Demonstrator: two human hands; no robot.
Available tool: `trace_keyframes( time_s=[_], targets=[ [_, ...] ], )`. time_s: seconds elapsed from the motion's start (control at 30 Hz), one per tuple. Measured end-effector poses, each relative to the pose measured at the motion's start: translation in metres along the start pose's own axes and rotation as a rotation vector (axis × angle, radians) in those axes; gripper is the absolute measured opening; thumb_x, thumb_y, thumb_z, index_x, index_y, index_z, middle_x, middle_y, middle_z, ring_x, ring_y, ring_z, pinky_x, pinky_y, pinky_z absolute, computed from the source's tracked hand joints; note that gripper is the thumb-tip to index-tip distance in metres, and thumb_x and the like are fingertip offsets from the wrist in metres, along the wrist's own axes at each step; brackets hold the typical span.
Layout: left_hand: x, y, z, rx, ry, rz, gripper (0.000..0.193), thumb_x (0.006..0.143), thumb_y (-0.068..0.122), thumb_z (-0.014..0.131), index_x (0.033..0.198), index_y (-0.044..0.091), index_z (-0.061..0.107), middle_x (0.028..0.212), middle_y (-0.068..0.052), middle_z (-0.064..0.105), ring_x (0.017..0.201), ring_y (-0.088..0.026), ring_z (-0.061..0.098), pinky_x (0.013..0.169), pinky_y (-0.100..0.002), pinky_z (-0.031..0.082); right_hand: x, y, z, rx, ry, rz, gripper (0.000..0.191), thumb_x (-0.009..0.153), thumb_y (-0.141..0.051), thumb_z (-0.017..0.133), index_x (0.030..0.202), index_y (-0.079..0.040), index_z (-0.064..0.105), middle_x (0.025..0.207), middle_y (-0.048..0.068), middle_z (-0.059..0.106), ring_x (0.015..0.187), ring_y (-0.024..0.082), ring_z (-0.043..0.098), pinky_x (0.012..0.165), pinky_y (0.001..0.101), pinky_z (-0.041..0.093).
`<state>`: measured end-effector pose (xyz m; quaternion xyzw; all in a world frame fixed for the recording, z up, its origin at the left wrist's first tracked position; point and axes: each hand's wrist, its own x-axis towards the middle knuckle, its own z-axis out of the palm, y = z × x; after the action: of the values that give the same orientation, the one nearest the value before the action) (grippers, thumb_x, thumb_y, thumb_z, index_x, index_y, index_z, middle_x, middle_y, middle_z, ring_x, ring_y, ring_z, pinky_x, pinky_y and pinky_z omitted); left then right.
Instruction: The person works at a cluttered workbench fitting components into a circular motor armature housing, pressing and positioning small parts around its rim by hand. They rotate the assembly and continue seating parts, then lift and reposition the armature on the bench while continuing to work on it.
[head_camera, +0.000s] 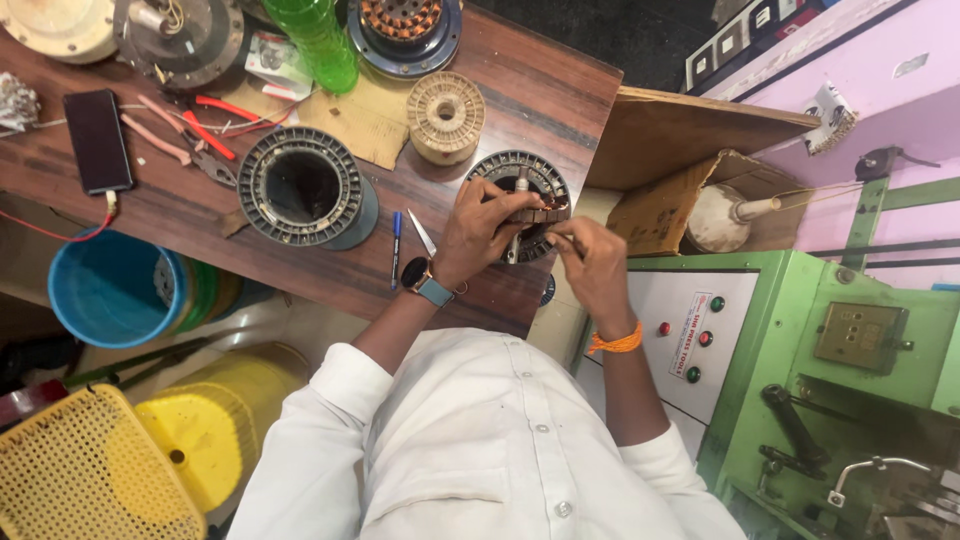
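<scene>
Our left hand (480, 228) steadies the round dark slotted motor stator (520, 200) on the brown wooden tabletop (560, 90), fingers clamped on its rim, while our right hand (592, 262) has fingers pinched, probably on copper wire.

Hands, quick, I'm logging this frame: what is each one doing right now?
Left hand: closed on the round stator on the table, gripping its near edge.
Right hand: fingers pinched shut beside the stator; what they hold cannot be told.

Workbench (560, 80): dark wood, smooth, slightly glossy. Stator core (520, 180): dull grey metal with shiny copper windings. Bucket (105, 290): smooth blue plastic.
</scene>
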<state>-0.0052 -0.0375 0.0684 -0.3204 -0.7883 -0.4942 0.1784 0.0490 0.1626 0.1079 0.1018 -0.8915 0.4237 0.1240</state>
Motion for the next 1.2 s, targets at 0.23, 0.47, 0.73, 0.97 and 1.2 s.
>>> trace_keyframes(
  time_s=[0.23, 0.47, 0.73, 0.97, 1.2],
  targets=[
    [-0.015, -0.006, 0.003, 0.266, 0.077, 0.341, 0.030, 0.080, 0.020, 0.083, 0.108, 0.023, 0.074, 0.130, 0.004, 0.062, 0.113, -0.021, 0.054, 0.098, -0.039, 0.042, -0.025, -0.009, 0.023, -0.076, -0.031, -0.194, 0.008, 0.087, 0.003, 0.071, 0.092, -0.002, 0.068, 0.083, 0.011, 0.066, 0.073, 0.029, 0.067, 0.065, 0.0385, 0.053],
    [-0.038, 0.009, 0.028, 0.287, 0.331, -0.028, 0.020, 0.085, 0.018, 0.087, 0.090, 0.014, 0.068, 0.123, -0.002, 0.058, 0.115, -0.024, 0.050, 0.099, -0.042, 0.041, -0.007, -0.027, -0.003, -0.096, -0.003, -0.117, 0.006, 0.090, -0.004, 0.078, 0.093, -0.003, 0.073, 0.080, 0.009, 0.067, 0.065, 0.020, 0.063, 0.060, 0.0332, 0.048],
    [-0.028, 0.031, 0.031, 0.174, 0.441, -0.246, 0.015, 0.082, 0.008, 0.078, 0.087, 0.010, 0.063, 0.129, -0.007, 0.057, 0.115, -0.027, 0.050, 0.101, -0.042, 0.044, 0.064, -0.021, 0.009, 0.171, -0.169, 0.141, 0.009, 0.093, -0.005, 0.075, 0.098, 0.002, 0.075, 0.078, 0.005, 0.074, 0.068, 0.004, 0.066, 0.058, 0.0215, 0.052],
    [-0.023, 0.018, 0.016, 0.283, 0.244, 0.005, 0.027, 0.091, 0.013, 0.081, 0.114, 0.014, 0.067, 0.129, 0.006, 0.069, 0.112, -0.022, 0.058, 0.101, -0.040, 0.041, 0.072, 0.002, 0.006, 0.252, -0.245, 0.354, 0.009, 0.094, -0.006, 0.073, 0.096, 0.003, 0.076, 0.072, 0.000, 0.072, 0.065, 0.001, 0.062, 0.056, 0.0197, 0.049],
    [-0.011, 0.003, 0.016, 0.080, 0.063, -0.084, 0.060, 0.081, 0.013, 0.087, 0.134, 0.022, 0.061, 0.114, 0.002, 0.062, 0.103, -0.024, 0.055, 0.094, -0.037, 0.047, 0.065, 0.017, -0.026, 0.127, -0.178, 0.367, 0.011, 0.090, -0.010, 0.077, 0.091, 0.001, 0.076, 0.062, -0.008, 0.046, 0.059, 0.001, 0.036, 0.051, 0.0242, 0.028]
  ],
)
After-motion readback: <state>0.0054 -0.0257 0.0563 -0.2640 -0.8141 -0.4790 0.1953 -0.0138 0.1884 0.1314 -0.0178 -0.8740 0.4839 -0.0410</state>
